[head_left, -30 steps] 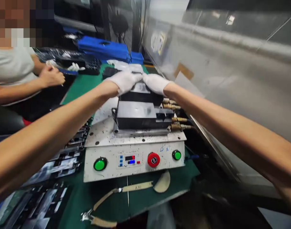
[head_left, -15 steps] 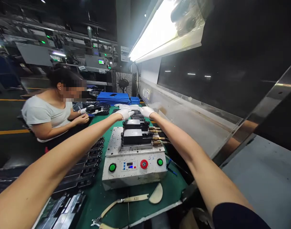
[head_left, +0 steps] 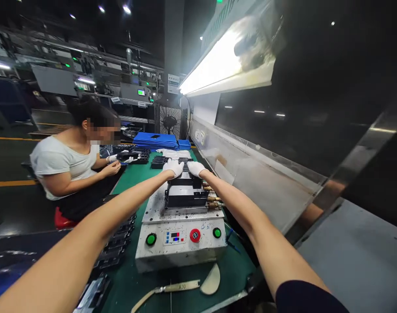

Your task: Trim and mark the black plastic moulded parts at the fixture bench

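Green-matted workbench point(head_left: 128, 282), right edge along a metal wall panel point(head_left: 257, 182), black trays point(head_left: 115, 243) lining the left edge. White press machine point(head_left: 180, 248) mid-bench, narrow strips of mat either side. At its far end, white-gloved left hand point(head_left: 173, 168) and right hand point(head_left: 196, 168), fingers slightly curled, on a black fixture block point(head_left: 185, 180); clench or grip impossible to tell. Block's long axis across the bench, brass fittings point(head_left: 213, 201) pointing right.

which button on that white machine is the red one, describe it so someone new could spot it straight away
Find the white metal machine box on the green bench mat. Its front panel has two round green buttons and a small digital display. The round red button sits just right of that display, the only red control there.
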{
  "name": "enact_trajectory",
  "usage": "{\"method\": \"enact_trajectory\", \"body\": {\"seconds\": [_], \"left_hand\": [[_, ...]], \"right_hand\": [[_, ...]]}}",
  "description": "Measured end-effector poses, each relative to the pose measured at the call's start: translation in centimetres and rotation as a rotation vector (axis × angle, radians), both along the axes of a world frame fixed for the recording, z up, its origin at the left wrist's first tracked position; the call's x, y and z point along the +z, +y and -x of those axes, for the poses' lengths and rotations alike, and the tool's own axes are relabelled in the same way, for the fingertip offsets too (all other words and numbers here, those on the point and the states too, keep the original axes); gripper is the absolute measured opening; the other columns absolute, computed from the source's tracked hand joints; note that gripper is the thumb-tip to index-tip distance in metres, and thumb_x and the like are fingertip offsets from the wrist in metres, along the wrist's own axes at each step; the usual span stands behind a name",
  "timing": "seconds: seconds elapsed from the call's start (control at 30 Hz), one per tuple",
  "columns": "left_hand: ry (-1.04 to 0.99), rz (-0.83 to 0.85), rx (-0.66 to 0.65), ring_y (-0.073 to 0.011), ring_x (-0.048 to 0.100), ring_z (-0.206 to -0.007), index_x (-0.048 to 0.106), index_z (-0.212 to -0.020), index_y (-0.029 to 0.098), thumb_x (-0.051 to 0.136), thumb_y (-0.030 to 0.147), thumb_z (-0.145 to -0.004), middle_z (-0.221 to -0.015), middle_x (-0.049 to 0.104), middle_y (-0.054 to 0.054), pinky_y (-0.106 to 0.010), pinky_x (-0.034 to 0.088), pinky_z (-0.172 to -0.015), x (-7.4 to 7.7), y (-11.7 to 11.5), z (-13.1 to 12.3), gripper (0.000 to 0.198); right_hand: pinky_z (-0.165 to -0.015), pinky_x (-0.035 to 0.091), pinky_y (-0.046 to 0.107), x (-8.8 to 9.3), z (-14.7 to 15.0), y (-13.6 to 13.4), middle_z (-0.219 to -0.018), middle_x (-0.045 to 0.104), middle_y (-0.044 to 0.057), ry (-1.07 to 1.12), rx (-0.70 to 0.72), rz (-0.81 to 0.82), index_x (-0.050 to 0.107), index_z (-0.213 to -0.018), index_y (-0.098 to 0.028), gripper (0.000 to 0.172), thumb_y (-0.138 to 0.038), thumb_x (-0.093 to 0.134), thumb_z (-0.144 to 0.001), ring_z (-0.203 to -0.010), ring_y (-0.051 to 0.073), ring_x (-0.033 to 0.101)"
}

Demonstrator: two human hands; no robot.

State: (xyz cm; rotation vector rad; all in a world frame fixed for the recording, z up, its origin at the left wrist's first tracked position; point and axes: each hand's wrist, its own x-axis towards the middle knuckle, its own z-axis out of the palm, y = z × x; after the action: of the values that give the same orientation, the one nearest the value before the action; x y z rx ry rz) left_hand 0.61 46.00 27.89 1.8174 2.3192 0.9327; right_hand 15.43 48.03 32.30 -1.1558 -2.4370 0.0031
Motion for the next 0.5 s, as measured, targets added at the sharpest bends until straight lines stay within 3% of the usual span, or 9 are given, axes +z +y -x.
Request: {"method": "enact_trajectory", "body": {"seconds": [0.1,0.17,0.2,0.27,0.37,0.43,0.5], "left_hand": [[0.055,-0.136,-0.001,-0.0267,0.060,-0.131,0.068,-0.120,0.014,0.061,0.039,-0.100,-0.137,0.067,-0.012,-0.055,0.046,-0.114,3.1,-4.8,-0.2,0.033],[0.078,-0.202,0.018,-0.0237,0.063,-0.124,0.069,-0.115,0.013,0.051,0.034,-0.105,-0.130,0.070,-0.011,-0.050,0.048,-0.110,3.5,-9.9,-0.8,0.029],[0.083,-0.222,0.035,-0.0225,0.065,-0.118,0.070,-0.111,0.014,0.044,0.031,-0.107,-0.124,0.073,-0.011,-0.047,0.050,-0.106,2.8,-12.9,-1.2,0.031],[0.086,-0.235,0.068,-0.0226,0.069,-0.108,0.072,-0.106,0.016,0.034,0.027,-0.108,-0.113,0.077,-0.012,-0.040,0.052,-0.098,-0.3,-19.1,-2.8,0.039],[0.094,-0.236,0.098,-0.0279,0.068,-0.124,0.069,-0.128,0.017,0.040,0.031,-0.105,-0.133,0.074,-0.015,-0.039,0.052,-0.107,-8.3,-26.7,-5.6,0.039],[0.132,-0.281,0.132,-0.0348,0.057,-0.141,0.062,-0.141,0.010,0.041,0.035,-0.104,-0.148,0.064,-0.021,-0.049,0.045,-0.120,-13.9,-29.3,-7.0,0.050],[0.163,-0.234,0.113,-0.0393,0.048,-0.149,0.056,-0.146,0.003,0.041,0.035,-0.103,-0.155,0.056,-0.027,-0.056,0.041,-0.123,-18.1,-30.0,-7.7,0.056]], "right_hand": [[-0.093,0.060,0.042,1.9,-1.9,-3.4,-0.120,0.072,0.009,0.119,-0.029,-0.021,0.068,-0.124,-0.016,0.030,-0.038,0.059,-0.106,-0.104,0.021,0.071],[-0.094,0.058,0.035,0.4,-4.5,-7.4,-0.106,0.078,0.007,0.201,-0.026,-0.030,0.073,-0.118,-0.017,0.038,-0.035,0.040,-0.113,-0.096,0.017,0.074],[-0.094,0.058,0.031,-1.3,-6.1,-9.9,-0.100,0.079,0.007,0.236,-0.021,-0.032,0.075,-0.116,-0.018,0.047,-0.032,0.030,-0.114,-0.093,0.016,0.074],[-0.098,0.057,0.031,-6.2,-9.4,-15.1,-0.104,0.081,0.009,0.291,-0.025,-0.041,0.077,-0.116,-0.019,0.052,-0.031,0.026,-0.113,-0.099,0.018,0.075],[-0.111,0.051,0.048,-14.4,-13.4,-21.5,-0.130,0.074,0.022,0.345,-0.086,-0.050,0.072,-0.132,-0.009,0.047,-0.027,0.035,-0.107,-0.126,0.032,0.068],[-0.116,0.044,0.060,-18.7,-14.5,-23.7,-0.145,0.062,0.027,0.366,-0.116,-0.043,0.062,-0.143,-0.002,0.051,-0.024,0.039,-0.103,-0.141,0.039,0.055],[-0.119,0.038,0.067,-21.2,-14.8,-24.2,-0.156,0.051,0.029,0.350,-0.126,-0.017,0.053,-0.151,0.001,0.058,-0.024,0.042,-0.100,-0.151,0.042,0.041]]}}
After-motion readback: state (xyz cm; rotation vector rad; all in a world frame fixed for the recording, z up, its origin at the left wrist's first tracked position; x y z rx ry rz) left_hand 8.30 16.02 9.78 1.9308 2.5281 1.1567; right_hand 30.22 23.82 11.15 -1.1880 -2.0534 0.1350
